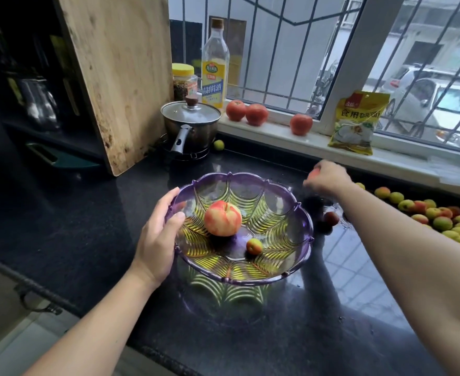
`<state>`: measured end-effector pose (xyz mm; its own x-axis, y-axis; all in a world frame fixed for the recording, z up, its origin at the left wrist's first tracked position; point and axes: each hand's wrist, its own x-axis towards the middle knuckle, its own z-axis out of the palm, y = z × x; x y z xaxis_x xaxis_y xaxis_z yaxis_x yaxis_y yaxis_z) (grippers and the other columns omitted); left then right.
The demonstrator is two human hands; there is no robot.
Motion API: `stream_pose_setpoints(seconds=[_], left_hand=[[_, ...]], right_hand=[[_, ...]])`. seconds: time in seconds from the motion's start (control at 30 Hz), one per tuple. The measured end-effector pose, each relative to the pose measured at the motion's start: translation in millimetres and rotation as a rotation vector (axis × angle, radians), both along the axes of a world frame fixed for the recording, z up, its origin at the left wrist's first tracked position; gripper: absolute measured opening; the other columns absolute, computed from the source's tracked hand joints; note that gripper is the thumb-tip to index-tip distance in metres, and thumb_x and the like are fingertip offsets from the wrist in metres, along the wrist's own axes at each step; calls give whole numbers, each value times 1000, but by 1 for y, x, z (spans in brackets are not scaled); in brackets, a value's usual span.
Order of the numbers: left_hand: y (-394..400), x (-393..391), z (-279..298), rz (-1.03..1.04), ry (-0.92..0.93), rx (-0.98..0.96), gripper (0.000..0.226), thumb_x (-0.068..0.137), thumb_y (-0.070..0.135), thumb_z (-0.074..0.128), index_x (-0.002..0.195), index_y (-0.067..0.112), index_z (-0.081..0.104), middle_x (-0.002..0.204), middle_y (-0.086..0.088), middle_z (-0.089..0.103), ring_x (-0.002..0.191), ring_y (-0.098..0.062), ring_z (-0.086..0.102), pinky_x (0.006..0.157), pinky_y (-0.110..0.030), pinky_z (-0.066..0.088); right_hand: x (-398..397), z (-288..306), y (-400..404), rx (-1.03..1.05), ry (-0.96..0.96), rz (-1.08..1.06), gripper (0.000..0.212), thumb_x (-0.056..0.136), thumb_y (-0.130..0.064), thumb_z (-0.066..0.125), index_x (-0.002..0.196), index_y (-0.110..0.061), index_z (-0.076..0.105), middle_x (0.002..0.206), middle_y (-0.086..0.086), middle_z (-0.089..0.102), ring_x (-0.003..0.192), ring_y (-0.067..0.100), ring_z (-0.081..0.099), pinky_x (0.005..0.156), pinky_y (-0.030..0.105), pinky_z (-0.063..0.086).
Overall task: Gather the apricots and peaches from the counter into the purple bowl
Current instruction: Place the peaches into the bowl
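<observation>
The purple bowl [299,226] stands on the black counter, clear with yellow ribs. Inside it lie one peach [222,218] and one small apricot [254,246]. My left hand [159,234] grips the bowl's left rim, thumb inside. My right hand [327,177] hovers beyond the bowl's right edge, blurred, its fingers curled round a small reddish apricot [315,173]. One dark red apricot [331,219] lies on the counter just right of the bowl. A pile of several apricots [440,215] covers the counter at the far right.
A lidded pot [190,123] sits behind the bowl, with a small green fruit [218,145] beside it. A wooden cutting board [120,77] leans at the back left. On the window sill stand three tomatoes [256,114], a bottle [214,66], a jar [184,81] and a yellow bag [357,122].
</observation>
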<state>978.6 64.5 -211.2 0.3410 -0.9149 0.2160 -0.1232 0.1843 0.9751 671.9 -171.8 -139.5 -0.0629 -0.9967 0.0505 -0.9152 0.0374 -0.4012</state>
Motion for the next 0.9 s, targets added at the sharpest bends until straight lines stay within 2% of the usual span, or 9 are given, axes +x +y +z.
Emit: stream_pose_setpoints(seconds=[0.1, 0.17, 0.23, 0.3, 0.37, 0.47, 0.57, 0.73, 0.9], left_hand=[[-1, 2, -1, 0, 22, -1, 77, 83, 59, 52, 153, 28, 55, 142, 10, 67, 134, -8, 62, 115, -40, 49], [-1, 1, 1, 9, 47, -1, 77, 81, 60, 53, 151, 28, 56, 138, 10, 69, 130, -7, 65, 105, -30, 52], [0, 1, 2, 16, 57, 3, 77, 81, 60, 53, 151, 28, 57, 138, 10, 70, 127, -7, 66, 100, -26, 53], [1, 2, 3, 21, 58, 12, 73, 83, 57, 53, 150, 29, 58, 138, 10, 70, 127, -8, 67, 102, -31, 53], [2, 2, 4, 27, 58, 27, 68, 86, 52, 54, 150, 29, 59, 137, 10, 70, 125, -7, 67, 106, -35, 54], [3, 4, 5, 39, 52, 57, 69, 85, 52, 55, 150, 31, 60, 137, 8, 71, 125, -10, 68, 111, -43, 54], [3, 6, 6, 47, 42, 72, 62, 89, 47, 53, 149, 33, 60, 137, 8, 71, 126, -12, 68, 114, -48, 52], [4, 5, 7, 61, 44, 93, 65, 85, 54, 54, 148, 37, 62, 136, 7, 72, 128, -15, 67, 115, -53, 51], [4, 4, 6, 53, 82, 80, 64, 85, 52, 57, 146, 34, 64, 134, 5, 74, 124, -17, 70, 109, -46, 55]], right_hand=[[18, 40, 41, -296, -365, 95, 49, 81, -39, 74, 124, -23, 57, 115, 1, 61, 98, 19, 59, 86, 35, 52], [34, 64, 83, -313, -451, 309, 53, 84, -42, 75, 130, -28, 53, 116, -7, 56, 99, 10, 57, 83, 25, 50], [48, 74, 123, -178, -318, 574, 59, 81, -42, 79, 132, -32, 51, 116, -11, 55, 101, 5, 58, 83, 22, 52], [60, 62, 143, -135, -15, 770, 63, 78, -40, 81, 132, -31, 52, 118, -11, 56, 104, 8, 57, 88, 26, 52], [70, 40, 145, -134, 260, 857, 58, 78, -38, 78, 130, -30, 52, 118, -8, 54, 104, 14, 54, 88, 30, 49], [78, 14, 135, -101, 465, 872, 43, 83, -31, 68, 123, -24, 56, 115, -1, 56, 104, 23, 56, 86, 39, 51], [84, 9, 127, -68, 526, 829, 42, 84, -32, 67, 123, -21, 57, 113, 2, 57, 106, 26, 56, 87, 40, 50], [90, 9, 126, 61, 512, 806, 59, 84, -50, 71, 131, -19, 54, 117, 3, 58, 111, 25, 56, 95, 40, 47], [89, 15, 127, 177, 402, 749, 65, 93, -55, 59, 148, -23, 44, 141, 2, 53, 129, 24, 50, 106, 35, 41]])
